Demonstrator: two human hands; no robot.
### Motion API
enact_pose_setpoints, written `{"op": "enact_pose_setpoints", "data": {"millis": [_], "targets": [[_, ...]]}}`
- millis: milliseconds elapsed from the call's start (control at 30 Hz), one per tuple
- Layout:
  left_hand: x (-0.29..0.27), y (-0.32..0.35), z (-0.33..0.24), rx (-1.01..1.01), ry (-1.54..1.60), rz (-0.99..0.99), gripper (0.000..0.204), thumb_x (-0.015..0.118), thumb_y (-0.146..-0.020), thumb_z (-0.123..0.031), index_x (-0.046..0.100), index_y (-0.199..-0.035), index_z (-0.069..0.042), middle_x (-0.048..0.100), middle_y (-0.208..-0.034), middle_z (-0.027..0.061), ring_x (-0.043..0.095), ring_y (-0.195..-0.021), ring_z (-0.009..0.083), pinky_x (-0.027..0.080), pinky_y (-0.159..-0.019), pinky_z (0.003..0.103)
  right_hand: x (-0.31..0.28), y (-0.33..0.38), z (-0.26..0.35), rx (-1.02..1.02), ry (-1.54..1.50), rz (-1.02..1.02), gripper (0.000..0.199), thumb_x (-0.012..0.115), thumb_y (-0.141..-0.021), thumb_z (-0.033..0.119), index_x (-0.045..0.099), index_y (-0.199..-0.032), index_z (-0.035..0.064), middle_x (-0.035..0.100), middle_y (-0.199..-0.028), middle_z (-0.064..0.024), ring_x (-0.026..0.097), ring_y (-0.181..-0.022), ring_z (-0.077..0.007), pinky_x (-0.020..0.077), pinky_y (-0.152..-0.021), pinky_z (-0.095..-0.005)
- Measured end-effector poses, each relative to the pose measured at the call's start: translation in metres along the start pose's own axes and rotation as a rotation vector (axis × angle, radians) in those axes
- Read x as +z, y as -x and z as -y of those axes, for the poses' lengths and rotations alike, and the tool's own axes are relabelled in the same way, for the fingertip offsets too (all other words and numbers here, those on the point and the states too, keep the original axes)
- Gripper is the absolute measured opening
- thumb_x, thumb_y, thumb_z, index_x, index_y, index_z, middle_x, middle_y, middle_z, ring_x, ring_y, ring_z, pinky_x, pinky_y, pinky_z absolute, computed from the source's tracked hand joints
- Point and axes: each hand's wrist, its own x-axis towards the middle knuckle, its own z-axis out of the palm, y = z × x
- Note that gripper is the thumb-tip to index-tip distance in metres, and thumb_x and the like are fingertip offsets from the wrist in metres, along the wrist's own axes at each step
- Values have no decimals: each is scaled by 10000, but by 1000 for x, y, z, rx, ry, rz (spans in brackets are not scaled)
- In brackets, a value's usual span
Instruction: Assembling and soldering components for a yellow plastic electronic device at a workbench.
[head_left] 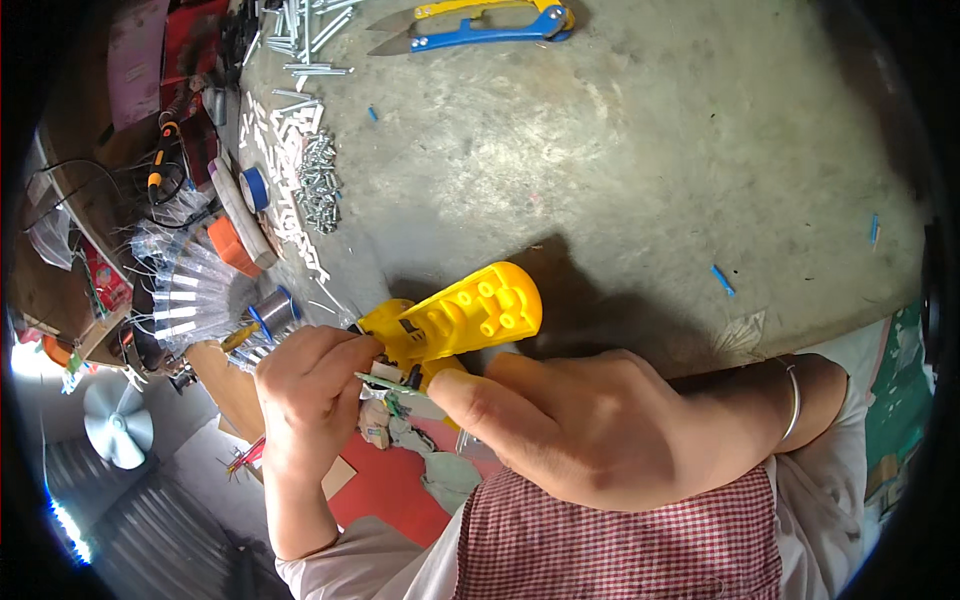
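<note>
A yellow plastic housing half (480, 312), with round screw posts moulded inside, is held above the table's near edge. My right hand (590, 425) is closed around its lower part, the thumb bent over it. A small green circuit board (400, 386), bearing a white block and dark parts, sits just below the housing, between my two hands. My left hand (312, 385) is closed in a pinch at the board's left end. Its fingertips also come close to the housing's left end, and their exact grip is partly hidden.
Long screws (325, 30), a pile of short screws (320, 185) and small white pieces (285, 200) lie at the table's left. Blue-and-yellow thread snips (480, 25) rest at the far edge. Nearby are a solder spool (275, 312), blue tape roll (254, 189) and soldering iron (162, 155).
</note>
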Motion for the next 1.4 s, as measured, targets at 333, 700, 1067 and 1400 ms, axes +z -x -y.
{"op": "enact_pose_setpoints", "data": {"millis": [333, 700, 1067, 1400], "targets": [[-11, -11, -9, -36, -14, 104, 291, 665, -559, 63, 700, -837, -13, 563, -815, 99, 565, -760, 278, 465, -653, 372, 4, -5, 2, 79, -28, -54, 451, 637, -795, 67, 542, -1232, 8, 510, -699, -57, 560, -471, -155, 462, -391, -297], [-6, -10, -7, -57, 10, 80, 293, 604, -572, 38, 709, -840, -16, 541, -768, 94, 533, -738, 270, 441, -638, 374, 3, -2, 4, 66, 118, -1, 527, 635, -798, 146, 546, -1305, 32, 492, -680, -29, 502, -457, -103, 448, -369, -250], [-7, -5, -9, -23, -111, 51, 323, 609, -556, 29, 723, -850, -39, 576, -768, 71, 515, -724, 251, 446, -634, 360, 2, -1, 1, 19, 144, -19, 514, 631, -805, 171, 553, -1293, 33, 500, -698, -23, 505, -464, -84, 453, -374, -235], [-2, 1, 1, 97, -158, -35, 337, 632, -560, -22, 736, -878, -68, 581, -779, 52, 530, -713, 238, 449, -614, 349, 1, -2, 2, 55, 115, 9, 501, 638, -800, 154, 558, -1280, 34, 510, -699, -35, 527, -468, -97, 464, -378, -237]]}}
